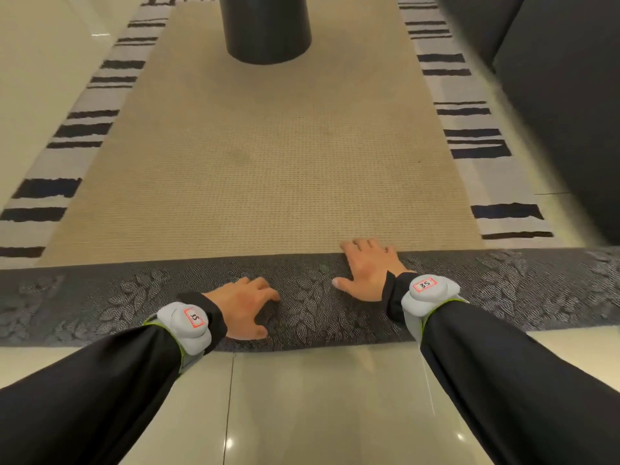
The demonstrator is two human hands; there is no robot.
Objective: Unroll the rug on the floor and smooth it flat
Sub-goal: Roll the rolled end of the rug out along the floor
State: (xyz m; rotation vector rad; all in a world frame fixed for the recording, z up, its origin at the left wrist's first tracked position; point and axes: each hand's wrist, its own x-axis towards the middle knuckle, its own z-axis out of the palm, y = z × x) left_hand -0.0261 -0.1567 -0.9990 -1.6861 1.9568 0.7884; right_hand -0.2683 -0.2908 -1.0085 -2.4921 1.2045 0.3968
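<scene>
The rug (pixel 134 297) is a dark grey, leaf-patterned band lying across the floor in front of me, still rolled or folded. Its far edge meets a beige perforated mat (pixel 255 182). My left hand (pixel 243 308) rests on top of the band near its middle, fingers apart and bent, with the tips and thumb pressing the fabric. My right hand (pixel 367 270) lies palm down further forward. Its fingers reach over the band's far edge onto the beige mat, and the thumb is spread to the left. Both wrists carry grey tagged cuffs over black sleeves.
A black cylindrical pedestal (pixel 266 28) stands on the far part of the beige mat. A striped black-and-grey carpet (pixel 84 129) borders the mat on both sides. A dark sofa (pixel 563 95) fills the right. Glossy cream floor tiles (pixel 302 407) lie between me and the rug.
</scene>
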